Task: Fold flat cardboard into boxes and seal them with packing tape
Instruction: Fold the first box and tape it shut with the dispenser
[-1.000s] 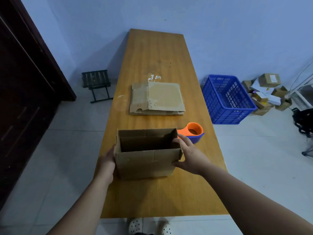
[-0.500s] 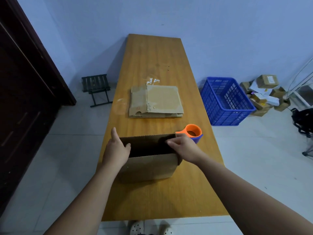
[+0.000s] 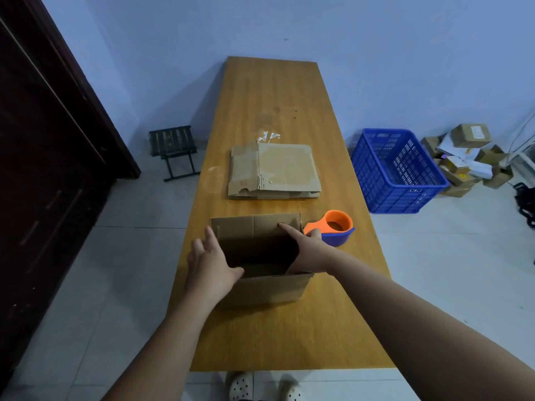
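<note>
**Condition.** The box (image 3: 269,287) is set open-topped on the near part of the table (image 3: 275,96), between both hands. The left hand (image 3: 211,264) is laid against the left end of the box, fingers straight and slightly spread; nothing is gripped. The right hand (image 3: 307,250) is laid over the right end, fingers straight and close together, with the forefinger tip reaching the far flap (image 3: 254,224), which stands nearly upright. The end flaps under the palms are hidden by the hands and by shadow, so their position cannot be told.

**Hazards.**
- If the ends are pressed unevenly, the box is likely to be skewed out of square and the long flaps will not meet along the seam.
- Since the flaps are only pressed, not held, spring-back is to be expected once a palm is lifted.
- The tape dispenser (image 3: 337,227) lies just beside the right hand, behind it. It may be knocked toward the table edge if the hand is swung outward.
- The box may be slid forward against the stack of flat cardboard (image 3: 275,172) if it is pushed rather than pressed down.
</note>
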The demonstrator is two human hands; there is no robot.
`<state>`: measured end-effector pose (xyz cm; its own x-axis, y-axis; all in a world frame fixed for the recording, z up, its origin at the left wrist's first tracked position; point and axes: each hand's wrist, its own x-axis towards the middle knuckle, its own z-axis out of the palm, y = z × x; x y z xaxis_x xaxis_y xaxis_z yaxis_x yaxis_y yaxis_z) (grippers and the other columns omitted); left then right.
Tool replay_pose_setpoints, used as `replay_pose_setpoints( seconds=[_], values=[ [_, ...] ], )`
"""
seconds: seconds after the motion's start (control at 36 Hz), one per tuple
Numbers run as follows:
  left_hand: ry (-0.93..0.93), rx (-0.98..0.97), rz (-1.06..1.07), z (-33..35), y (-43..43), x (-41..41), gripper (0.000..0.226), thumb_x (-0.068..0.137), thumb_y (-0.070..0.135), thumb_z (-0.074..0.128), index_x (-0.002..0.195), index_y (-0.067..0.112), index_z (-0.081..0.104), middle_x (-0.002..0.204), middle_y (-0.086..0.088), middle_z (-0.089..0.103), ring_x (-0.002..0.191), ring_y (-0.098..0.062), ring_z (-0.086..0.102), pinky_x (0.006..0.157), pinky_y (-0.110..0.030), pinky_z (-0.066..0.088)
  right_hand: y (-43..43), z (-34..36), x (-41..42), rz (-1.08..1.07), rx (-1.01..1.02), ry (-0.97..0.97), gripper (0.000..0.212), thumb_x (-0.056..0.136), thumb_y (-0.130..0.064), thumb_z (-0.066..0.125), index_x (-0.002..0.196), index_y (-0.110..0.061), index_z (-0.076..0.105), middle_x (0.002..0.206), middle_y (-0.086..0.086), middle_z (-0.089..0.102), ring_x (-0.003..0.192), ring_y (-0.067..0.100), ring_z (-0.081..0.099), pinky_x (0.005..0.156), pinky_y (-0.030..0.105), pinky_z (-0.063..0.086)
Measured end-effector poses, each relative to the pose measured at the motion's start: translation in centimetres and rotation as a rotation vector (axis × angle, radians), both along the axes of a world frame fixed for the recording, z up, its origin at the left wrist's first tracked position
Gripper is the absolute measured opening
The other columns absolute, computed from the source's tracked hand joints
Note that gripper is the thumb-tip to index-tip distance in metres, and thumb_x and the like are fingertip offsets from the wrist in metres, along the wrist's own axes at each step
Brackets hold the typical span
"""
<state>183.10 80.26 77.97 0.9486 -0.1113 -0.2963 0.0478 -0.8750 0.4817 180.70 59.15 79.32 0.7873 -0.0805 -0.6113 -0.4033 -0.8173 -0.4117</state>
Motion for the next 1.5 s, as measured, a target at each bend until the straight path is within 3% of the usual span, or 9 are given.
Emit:
replay_pose_setpoints(
  seconds=[0.28, 0.36, 0.56, 0.75, 0.89, 1.11, 1.25, 1.36, 1.5],
  values=[
    [0.206, -0.178, -0.092, -1.0, 0.4, -0.1, 0.073, 0.085, 0.034, 0.069, 0.146, 0.02, 0.031, 0.147, 0.006, 0.024, 0.124, -0.014, 0.039, 0.096, -0.026, 0.038, 0.8, -1.1, -0.1, 0.012, -0.097, -0.17, 0.087, 0.088, -0.017, 0.066, 0.144, -0.053, 0.01, 0.142, 0.017, 0.018, 0.079, 0.015, 0.054, 0.051, 0.017, 0.044],
    [0.121, -0.168, -0.032, -1.3, 0.6, -0.1, 0.058, 0.087, 0.038, 0.065, 0.139, 0.028, 0.04, 0.143, 0.004, 0.027, 0.127, -0.021, 0.036, 0.104, -0.038, 0.038, 0.7, -1.1, -0.4, 0.035, -0.068, -0.278, 0.076, 0.087, -0.025, 0.067, 0.142, -0.048, 0.019, 0.135, 0.011, 0.03, 0.091, 0.018, 0.053, 0.057, 0.017, 0.046],
    [-0.051, -0.13, 0.028, -2.0, 0.4, -0.6, 0.051, 0.094, 0.038, 0.053, 0.139, 0.02, 0.041, 0.141, 0.005, 0.031, 0.099, -0.009, 0.04, 0.073, -0.024, 0.039, 1.1, -1.7, -1.1, -0.044, 0.079, -0.338, 0.061, 0.089, -0.039, 0.064, 0.141, -0.038, 0.031, 0.13, 0.005, 0.049, 0.112, 0.02, 0.054, 0.08, 0.028, 0.051],
    [-0.062, -0.182, 0.027, -1.2, 0.7, 0.2, 0.062, 0.094, 0.058, 0.03, 0.138, 0.018, 0.047, 0.143, -0.001, 0.041, 0.126, -0.021, 0.044, 0.092, -0.032, 0.039, 0.1, -1.0, -1.4, -0.139, 0.388, -0.221, 0.055, 0.089, -0.058, 0.051, 0.136, -0.029, 0.045, 0.127, 0.002, 0.057, 0.086, 0.0, 0.06, 0.057, 0.007, 0.046],
    [0.201, -0.363, -0.265, 0.2, 2.6, 0.6, 0.095, 0.066, 0.087, 0.037, 0.144, 0.033, 0.036, 0.155, 0.009, 0.022, 0.142, -0.018, 0.022, 0.112, -0.043, 0.025, -0.9, -1.2, -1.8, -0.048, 0.384, -0.192, 0.072, 0.075, -0.07, 0.058, 0.137, -0.034, 0.045, 0.138, -0.001, 0.048, 0.123, 0.017, 0.049, 0.09, 0.027, 0.048],
    [0.057, -0.365, -0.14, -1.9, 3.4, 1.0, 0.04, 0.086, 0.033, 0.067, 0.124, 0.031, 0.056, 0.146, 0.013, 0.04, 0.135, -0.019, 0.037, 0.102, -0.035, 0.038, -1.5, -2.1, -2.7, -0.042, 0.282, -0.286, 0.044, 0.087, -0.026, 0.068, 0.129, -0.03, 0.055, 0.126, -0.008, 0.054, 0.116, 0.007, 0.051, 0.084, 0.017, 0.047],
    [-0.105, -0.368, -0.035, -3.2, 1.9, 0.3, 0.071, 0.085, 0.021, 0.069, 0.145, 0.025, 0.031, 0.145, 0.0, 0.042, 0.131, -0.023, 0.041, 0.096, -0.031, 0.04, -0.1, -2.6, -3.7, -0.095, 0.137, -0.44, 0.037, 0.089, -0.024, 0.065, 0.124, -0.032, 0.053, 0.12, -0.011, 0.05, 0.114, 0.009, 0.051, 0.08, 0.013, 0.044],
    [-0.24, -0.39, 0.014, -4.4, 1.4, -0.7, 0.082, 0.083, 0.016, 0.07, 0.149, 0.017, 0.02, 0.148, -0.011, 0.033, 0.135, -0.022, 0.036, 0.098, -0.025, 0.034, 1.6, -3.5, -4.6, 0.054, -0.185, -0.64, 0.046, 0.092, -0.031, 0.058, 0.135, -0.034, 0.042, 0.137, -0.002, 0.039, 0.129, 0.02, 0.036, 0.108, 0.037, 0.031],
    [-0.381, -0.396, 0.005, -5.4, 1.1, -1.3, 0.079, 0.081, 0.006, 0.07, 0.146, 0.01, 0.026, 0.145, -0.018, 0.032, 0.132, -0.025, 0.039, 0.096, -0.026, 0.038, 1.6, -4.1, -4.5, 0.066, -0.362, -0.727, 0.086, 0.083, -0.037, 0.069, 0.148, -0.041, 0.012, 0.156, 0.008, 0.01, 0.144, 0.032, 0.01, 0.113, 0.05, 0.016]
  ],
)
